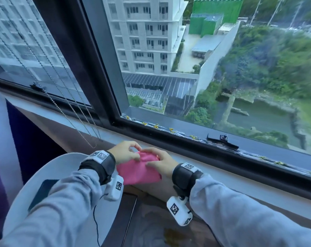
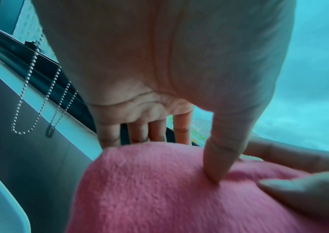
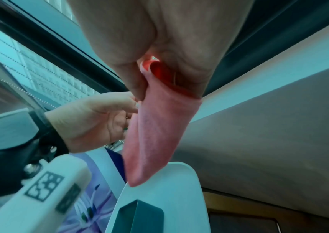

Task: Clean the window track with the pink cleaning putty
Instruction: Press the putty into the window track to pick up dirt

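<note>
Head view: both hands meet just inside the sill, holding a pink fuzzy cloth (image 1: 137, 171) that looks more like fabric than putty; no separate putty shows, though something red sits inside its open mouth on the right wrist view. Left hand (image 1: 123, 151) pinches the cloth's upper edge, thumb pressed into the pile, fingers curled behind. Right hand (image 1: 160, 160) pinches the opposite edge, thumb and fingers closed on the fabric. Window track (image 1: 186, 135) lies beyond the hands, apart from them, dotted with yellow debris (image 1: 171, 130). Judgement: step in hand is opening or bunching the cloth; best done by keeping both pinches firm and forming a compact pad before pressing into the groove. Both wrists level, forearms converging.
</note>
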